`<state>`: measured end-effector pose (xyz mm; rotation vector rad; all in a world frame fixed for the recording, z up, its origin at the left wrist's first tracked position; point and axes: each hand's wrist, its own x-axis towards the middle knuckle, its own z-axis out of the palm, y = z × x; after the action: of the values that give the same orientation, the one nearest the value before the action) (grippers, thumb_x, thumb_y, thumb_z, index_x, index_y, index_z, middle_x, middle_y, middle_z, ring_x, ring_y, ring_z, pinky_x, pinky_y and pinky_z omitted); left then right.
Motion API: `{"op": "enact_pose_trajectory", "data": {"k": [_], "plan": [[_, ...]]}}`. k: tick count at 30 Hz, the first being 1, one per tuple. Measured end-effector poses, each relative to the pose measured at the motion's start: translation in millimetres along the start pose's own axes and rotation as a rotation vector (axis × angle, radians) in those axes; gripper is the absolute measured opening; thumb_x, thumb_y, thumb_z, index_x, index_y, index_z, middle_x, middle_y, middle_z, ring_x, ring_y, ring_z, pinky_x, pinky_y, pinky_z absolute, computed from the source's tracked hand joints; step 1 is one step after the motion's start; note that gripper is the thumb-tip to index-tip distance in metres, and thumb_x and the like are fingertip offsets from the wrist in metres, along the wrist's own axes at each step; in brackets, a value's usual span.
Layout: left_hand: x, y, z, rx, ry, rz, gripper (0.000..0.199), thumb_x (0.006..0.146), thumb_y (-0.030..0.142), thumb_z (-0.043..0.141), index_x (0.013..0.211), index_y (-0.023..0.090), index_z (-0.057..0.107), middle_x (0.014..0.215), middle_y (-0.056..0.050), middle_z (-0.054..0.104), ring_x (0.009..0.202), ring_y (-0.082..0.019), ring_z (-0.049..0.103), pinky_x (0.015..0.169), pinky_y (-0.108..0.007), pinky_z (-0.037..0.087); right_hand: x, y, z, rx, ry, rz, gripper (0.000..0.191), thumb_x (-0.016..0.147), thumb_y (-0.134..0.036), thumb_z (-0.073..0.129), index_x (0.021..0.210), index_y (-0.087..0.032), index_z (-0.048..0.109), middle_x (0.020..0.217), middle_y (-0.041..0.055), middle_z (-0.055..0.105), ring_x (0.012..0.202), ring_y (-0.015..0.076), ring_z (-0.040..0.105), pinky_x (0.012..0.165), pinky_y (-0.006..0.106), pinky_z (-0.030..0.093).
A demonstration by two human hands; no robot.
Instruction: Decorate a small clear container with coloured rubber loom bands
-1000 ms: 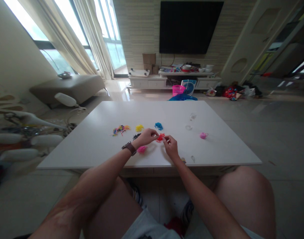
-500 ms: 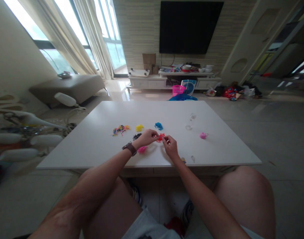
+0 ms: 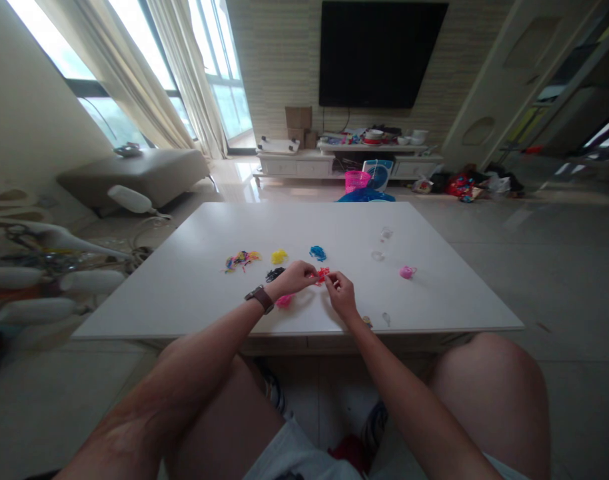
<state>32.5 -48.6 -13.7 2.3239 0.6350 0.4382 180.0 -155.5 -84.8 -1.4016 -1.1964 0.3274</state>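
Observation:
My left hand (image 3: 299, 276), with a dark watch on its wrist, is closed in a pinch at the left edge of a small red pile (image 3: 323, 274). My right hand (image 3: 340, 292) is pinched at that pile's right side. What the fingertips of either hand hold is too small to make out. A black pile (image 3: 274, 274) and a pink pile (image 3: 284, 301) lie beside my left hand, both partly covered. Behind are a yellow pile (image 3: 279, 257) and a blue pile (image 3: 318, 253). A mixed-colour pile (image 3: 242, 259) lies farther left.
On the white table (image 3: 184, 300) are a pink item (image 3: 407, 272), a clear ring (image 3: 378, 256), another clear item (image 3: 386, 233) and small pieces near the front edge. A pink basket (image 3: 357, 181) stands beyond the table. White lamp-like shapes (image 3: 134, 199) are at the left.

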Motion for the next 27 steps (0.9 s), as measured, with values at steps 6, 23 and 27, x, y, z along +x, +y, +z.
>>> {"op": "enact_pose_trajectory", "data": {"k": [6, 23, 27], "plan": [[1.3, -0.7, -0.6, 0.0, 0.033, -0.001, 0.028, 0.082, 0.034, 0.063, 0.083, 0.011, 0.078, 0.056, 0.003, 0.05, 0.055, -0.009, 0.037, 0.054, -0.024, 0.027, -0.7, -2.0, 0.0, -0.013, -0.048, -0.013, 0.023, 0.092, -0.039, 0.056, 0.082, -0.02, 0.065, 0.074, 0.0019, 0.065, 0.066, 0.0165, 0.057, 0.058, 0.027, 0.041], [0.7, 1.8, -2.3, 0.045, 0.062, -0.02, 0.025, 0.081, 0.031, 0.063, 0.082, 0.011, 0.078, 0.057, 0.003, 0.052, 0.054, -0.008, 0.039, 0.055, -0.024, 0.028, -0.6, 0.2, 0.2, -0.008, -0.009, 0.013, 0.02, 0.091, -0.035, 0.056, 0.082, -0.018, 0.064, 0.072, 0.0006, 0.063, 0.065, 0.0149, 0.055, 0.059, 0.026, 0.04], [-0.1, 3.5, -0.6, 0.053, 0.042, 0.002, 0.023, 0.08, 0.028, 0.062, 0.081, 0.011, 0.077, 0.058, 0.002, 0.053, 0.055, -0.008, 0.04, 0.056, -0.024, 0.029, -1.0, -0.3, 0.0, -0.003, -0.035, 0.0, 0.02, 0.091, -0.034, 0.057, 0.081, -0.019, 0.064, 0.071, 0.0001, 0.062, 0.063, 0.0146, 0.055, 0.058, 0.026, 0.039]]}}
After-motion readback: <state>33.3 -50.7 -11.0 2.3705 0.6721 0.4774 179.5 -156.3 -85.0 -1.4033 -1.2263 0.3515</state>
